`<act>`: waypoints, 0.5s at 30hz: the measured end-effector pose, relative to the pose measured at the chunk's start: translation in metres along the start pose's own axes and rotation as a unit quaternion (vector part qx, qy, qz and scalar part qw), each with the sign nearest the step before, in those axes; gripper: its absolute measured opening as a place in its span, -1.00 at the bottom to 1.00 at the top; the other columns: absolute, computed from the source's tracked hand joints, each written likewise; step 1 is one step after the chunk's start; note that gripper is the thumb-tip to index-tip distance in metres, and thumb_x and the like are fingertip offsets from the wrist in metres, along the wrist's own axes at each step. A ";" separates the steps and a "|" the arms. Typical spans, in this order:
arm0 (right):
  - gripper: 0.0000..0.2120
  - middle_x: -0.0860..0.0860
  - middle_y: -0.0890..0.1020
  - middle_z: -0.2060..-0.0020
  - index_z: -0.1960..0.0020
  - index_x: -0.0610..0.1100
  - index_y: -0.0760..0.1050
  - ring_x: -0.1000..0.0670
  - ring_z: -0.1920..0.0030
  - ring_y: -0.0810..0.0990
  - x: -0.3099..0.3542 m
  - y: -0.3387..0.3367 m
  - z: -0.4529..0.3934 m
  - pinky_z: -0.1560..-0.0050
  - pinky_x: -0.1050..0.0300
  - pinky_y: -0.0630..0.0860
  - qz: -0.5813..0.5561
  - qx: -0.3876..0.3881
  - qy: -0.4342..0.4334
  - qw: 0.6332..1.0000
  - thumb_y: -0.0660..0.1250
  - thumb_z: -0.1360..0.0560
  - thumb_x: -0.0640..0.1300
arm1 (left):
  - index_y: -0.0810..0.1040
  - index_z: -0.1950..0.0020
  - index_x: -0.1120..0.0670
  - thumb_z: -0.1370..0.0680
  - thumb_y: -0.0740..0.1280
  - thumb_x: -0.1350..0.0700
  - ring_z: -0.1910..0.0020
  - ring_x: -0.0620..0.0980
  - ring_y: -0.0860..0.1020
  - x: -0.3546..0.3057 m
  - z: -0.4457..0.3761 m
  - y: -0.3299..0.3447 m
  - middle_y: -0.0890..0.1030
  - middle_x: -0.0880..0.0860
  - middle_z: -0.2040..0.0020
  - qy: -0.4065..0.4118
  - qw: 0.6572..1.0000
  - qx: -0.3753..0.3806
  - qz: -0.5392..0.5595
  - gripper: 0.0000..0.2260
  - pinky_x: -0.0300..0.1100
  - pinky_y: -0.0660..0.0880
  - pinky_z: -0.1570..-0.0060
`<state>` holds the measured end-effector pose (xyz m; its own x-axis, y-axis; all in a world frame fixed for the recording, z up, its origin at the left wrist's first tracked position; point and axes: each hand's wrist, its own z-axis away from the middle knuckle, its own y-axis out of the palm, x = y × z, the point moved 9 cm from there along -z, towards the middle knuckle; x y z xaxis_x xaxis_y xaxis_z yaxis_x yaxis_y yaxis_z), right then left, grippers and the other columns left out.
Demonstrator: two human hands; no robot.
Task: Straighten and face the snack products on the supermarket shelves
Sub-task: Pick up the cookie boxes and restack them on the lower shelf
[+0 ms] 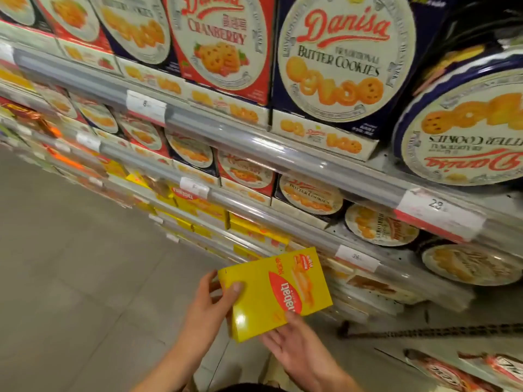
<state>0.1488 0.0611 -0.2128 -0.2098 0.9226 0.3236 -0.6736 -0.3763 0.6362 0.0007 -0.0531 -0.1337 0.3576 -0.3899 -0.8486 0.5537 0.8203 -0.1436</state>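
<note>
I see the yellow wafer box [276,292] at six o'clock, held off the shelves [283,157]. My left hand [208,304] grips its left edge, thumb on its face. My right hand [294,343] supports it from below, fingers fairly straight.

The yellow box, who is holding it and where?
Both hands hold the yellow cardboard box: the left hand grips its left end, the right hand supports its lower edge.
</note>
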 end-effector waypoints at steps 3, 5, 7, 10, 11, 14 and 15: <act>0.04 -0.25 0.54 -0.38 -0.51 -0.19 0.33 -0.23 -0.38 0.53 -0.010 0.055 -0.016 -0.28 -0.11 0.57 0.034 0.063 -0.008 0.997 0.74 -0.16 -0.03 | 0.49 -0.32 -0.12 -0.18 0.53 -0.42 -0.11 0.00 0.68 0.005 -0.003 -0.048 0.68 -0.03 -0.17 0.001 0.998 0.019 0.064 -0.21 0.17 0.60 -0.16; 0.00 -0.25 0.54 -0.38 -0.50 -0.18 0.33 -0.26 -0.38 0.52 -0.020 0.090 -0.026 -0.41 -0.23 0.45 0.075 0.081 -0.024 0.994 0.72 -0.20 -0.01 | 0.50 -0.31 -0.10 -0.21 0.57 -0.32 -0.13 0.02 0.68 0.004 -0.007 -0.087 0.68 -0.01 -0.18 0.010 0.995 0.034 0.096 -0.26 0.19 0.58 -0.19; 0.04 -0.24 0.55 -0.37 -0.52 -0.14 0.30 -0.30 -0.36 0.54 -0.030 0.119 -0.038 -0.42 -0.33 0.39 0.104 0.063 -0.058 0.991 0.74 -0.17 -0.03 | 0.51 -0.32 -0.07 -0.24 0.58 -0.24 -0.14 0.02 0.67 -0.003 -0.010 -0.125 0.68 0.01 -0.19 0.029 0.991 0.053 0.115 -0.30 0.12 0.60 -0.18; 0.20 -0.23 0.55 -0.37 -0.56 -0.09 0.26 -0.32 -0.36 0.53 -0.039 0.165 -0.052 -0.35 -0.36 0.45 0.119 0.030 -0.115 0.986 0.78 -0.05 -0.01 | 0.50 -0.33 -0.01 -0.25 0.58 -0.16 -0.16 0.00 0.67 -0.015 -0.016 -0.182 0.69 -0.01 -0.19 0.064 0.985 0.068 0.142 -0.31 -0.09 0.63 -0.07; 0.20 -0.22 0.54 -0.38 -0.56 -0.08 0.28 -0.33 -0.38 0.51 -0.040 0.181 -0.055 -0.33 -0.35 0.47 0.107 0.027 -0.131 0.985 0.78 -0.04 0.01 | 0.50 -0.34 0.01 -0.26 0.58 -0.14 -0.17 0.01 0.66 -0.019 -0.020 -0.199 0.69 -0.01 -0.19 0.075 0.984 0.073 0.143 -0.31 -0.12 0.62 -0.06; -0.10 -0.19 0.52 -0.41 -0.55 -0.06 0.34 -0.31 -0.37 0.51 -0.033 0.221 -0.056 -0.25 -0.36 0.54 0.087 0.059 -0.180 0.978 0.66 -0.29 -0.05 | 0.49 -0.36 0.02 -0.37 0.55 -0.05 -0.19 0.02 0.66 -0.027 -0.030 -0.237 0.69 0.00 -0.21 0.091 0.980 0.099 0.145 -0.41 -0.12 0.61 -0.08; -0.24 -0.20 0.53 -0.40 -0.55 -0.07 0.35 -0.32 -0.37 0.51 -0.030 0.229 -0.054 -0.23 -0.36 0.55 0.102 0.049 -0.197 0.974 0.55 -0.41 -0.11 | 0.49 -0.37 0.02 -0.41 0.52 -0.01 -0.19 0.03 0.66 -0.031 -0.034 -0.247 0.69 0.00 -0.21 0.094 0.979 0.108 0.148 -0.45 -0.13 0.62 -0.10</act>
<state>-0.0377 -0.0483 -0.1149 -0.0307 0.7305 0.6822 -0.5705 -0.5733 0.5881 -0.1724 -0.2293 -0.0895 0.3929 -0.0489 -0.9183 0.6003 0.7701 0.2159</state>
